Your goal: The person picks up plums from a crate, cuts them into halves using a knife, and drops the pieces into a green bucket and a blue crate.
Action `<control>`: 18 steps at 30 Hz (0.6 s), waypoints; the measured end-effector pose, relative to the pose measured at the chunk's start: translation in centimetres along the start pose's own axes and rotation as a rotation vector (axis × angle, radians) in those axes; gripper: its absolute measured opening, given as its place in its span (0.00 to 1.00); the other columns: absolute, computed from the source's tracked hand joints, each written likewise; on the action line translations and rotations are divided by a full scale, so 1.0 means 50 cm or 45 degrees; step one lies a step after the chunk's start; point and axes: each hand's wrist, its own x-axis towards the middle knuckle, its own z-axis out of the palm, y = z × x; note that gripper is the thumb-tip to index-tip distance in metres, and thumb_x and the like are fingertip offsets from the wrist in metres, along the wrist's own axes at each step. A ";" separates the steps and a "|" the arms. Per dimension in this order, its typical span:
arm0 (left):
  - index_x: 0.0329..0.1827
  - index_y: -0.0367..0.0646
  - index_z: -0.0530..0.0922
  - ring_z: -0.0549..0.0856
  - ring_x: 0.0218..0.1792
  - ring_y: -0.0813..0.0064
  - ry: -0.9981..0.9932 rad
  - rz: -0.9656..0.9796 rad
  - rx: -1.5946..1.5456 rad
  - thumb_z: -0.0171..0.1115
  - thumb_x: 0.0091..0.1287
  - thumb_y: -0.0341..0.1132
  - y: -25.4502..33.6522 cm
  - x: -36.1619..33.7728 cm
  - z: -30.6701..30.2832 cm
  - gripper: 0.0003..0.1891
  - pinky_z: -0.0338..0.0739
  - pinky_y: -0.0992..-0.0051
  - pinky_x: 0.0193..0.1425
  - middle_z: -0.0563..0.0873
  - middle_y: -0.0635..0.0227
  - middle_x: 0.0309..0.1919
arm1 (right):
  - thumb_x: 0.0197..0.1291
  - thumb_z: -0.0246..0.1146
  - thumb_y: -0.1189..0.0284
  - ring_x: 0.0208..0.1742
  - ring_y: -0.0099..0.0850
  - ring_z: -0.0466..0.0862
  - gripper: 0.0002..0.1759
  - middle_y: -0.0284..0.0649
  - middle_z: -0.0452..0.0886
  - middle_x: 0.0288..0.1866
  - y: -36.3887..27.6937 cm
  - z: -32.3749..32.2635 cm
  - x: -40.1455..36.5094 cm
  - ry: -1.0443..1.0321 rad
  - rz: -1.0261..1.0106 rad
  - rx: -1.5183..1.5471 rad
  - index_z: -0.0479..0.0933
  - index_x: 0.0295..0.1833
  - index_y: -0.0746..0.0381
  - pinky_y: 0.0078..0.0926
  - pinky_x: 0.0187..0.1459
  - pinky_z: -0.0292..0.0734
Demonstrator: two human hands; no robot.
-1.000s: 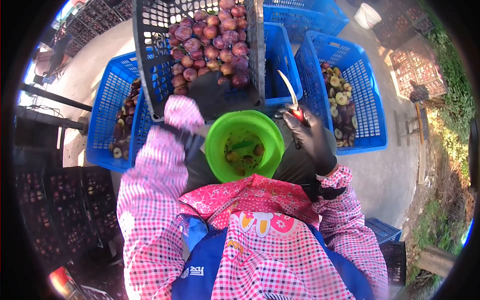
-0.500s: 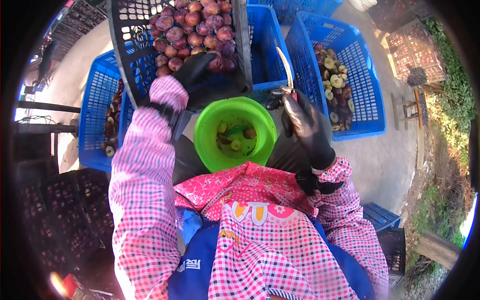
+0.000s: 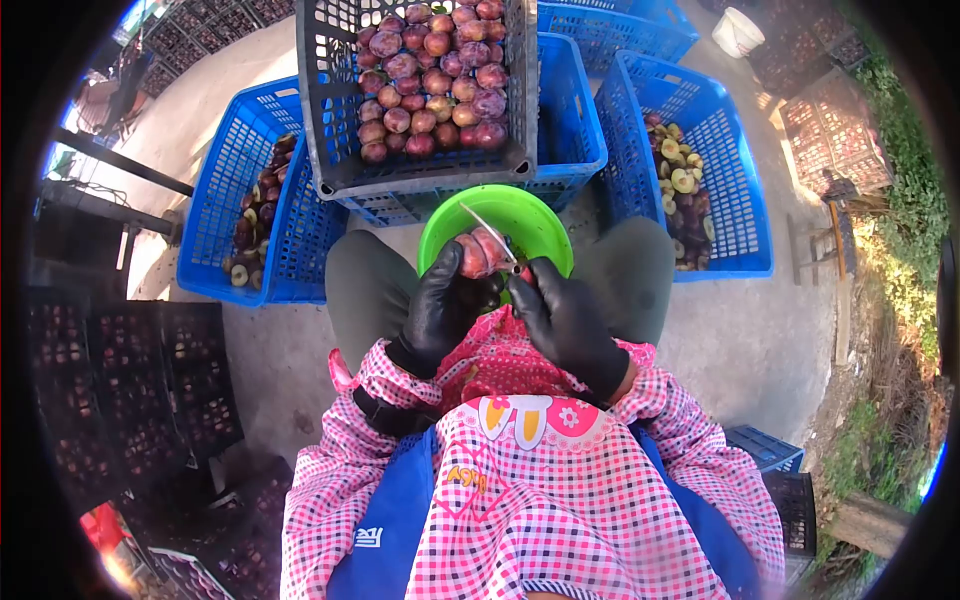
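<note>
Close to my lap, my left hand [image 3: 440, 308], in a black glove, is closed around reddish plums [image 3: 480, 254]; it looks like more than one. My right hand [image 3: 568, 318], also gloved in black, grips the short red handle of a knife [image 3: 488, 228]. The thin blade points up and left, right at the plums' surface. Both hands are over the near side of a bright green bucket [image 3: 550, 218] between my knees, and they hide much of its inside. Beyond it, a tilted black crate [image 3: 430, 178] holds many whole plums [image 3: 425, 85].
A blue crate [image 3: 220, 180] on the left and another blue crate [image 3: 755, 185] on the right hold cut plums. A third blue crate [image 3: 590, 160] stands under the black one. Stacked dark crates [image 3: 130, 380] stand at left; a white bucket [image 3: 738, 32] sits far right.
My left hand has left the black crate with plums and come back over the green bucket. My right hand has brought the knife inward to the plums. The view has shifted.
</note>
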 end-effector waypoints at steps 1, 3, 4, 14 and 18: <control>0.57 0.46 0.74 0.78 0.59 0.70 -0.146 0.060 0.038 0.51 0.77 0.50 -0.001 0.001 -0.008 0.19 0.70 0.65 0.67 0.79 0.65 0.59 | 0.71 0.59 0.67 0.27 0.52 0.82 0.11 0.52 0.79 0.25 -0.007 0.008 -0.010 0.013 0.029 -0.076 0.72 0.48 0.64 0.47 0.27 0.72; 0.60 0.44 0.74 0.78 0.61 0.69 -0.298 0.126 0.079 0.51 0.77 0.49 -0.002 -0.001 -0.015 0.20 0.70 0.65 0.68 0.79 0.64 0.60 | 0.70 0.60 0.66 0.25 0.54 0.81 0.11 0.51 0.79 0.23 -0.007 0.021 -0.019 0.047 0.044 -0.163 0.71 0.46 0.63 0.50 0.26 0.72; 0.63 0.42 0.72 0.77 0.63 0.67 -0.182 0.101 0.131 0.51 0.78 0.48 -0.002 -0.004 -0.011 0.21 0.69 0.64 0.69 0.78 0.63 0.61 | 0.70 0.60 0.66 0.25 0.54 0.81 0.11 0.51 0.79 0.23 -0.002 0.025 -0.021 0.049 0.039 -0.165 0.71 0.46 0.63 0.50 0.26 0.72; 0.60 0.40 0.74 0.74 0.66 0.65 -0.352 0.149 0.326 0.48 0.79 0.43 0.012 -0.004 -0.028 0.18 0.63 0.63 0.75 0.76 0.62 0.62 | 0.70 0.59 0.64 0.26 0.54 0.81 0.11 0.51 0.79 0.23 0.010 0.043 -0.028 0.027 0.057 -0.306 0.72 0.45 0.62 0.50 0.26 0.73; 0.70 0.38 0.67 0.74 0.67 0.64 -0.186 0.161 0.536 0.47 0.80 0.44 0.015 -0.005 -0.014 0.23 0.63 0.62 0.75 0.75 0.60 0.65 | 0.71 0.58 0.65 0.25 0.54 0.81 0.12 0.52 0.80 0.23 0.042 0.067 -0.032 0.107 0.015 -0.264 0.72 0.48 0.62 0.50 0.27 0.74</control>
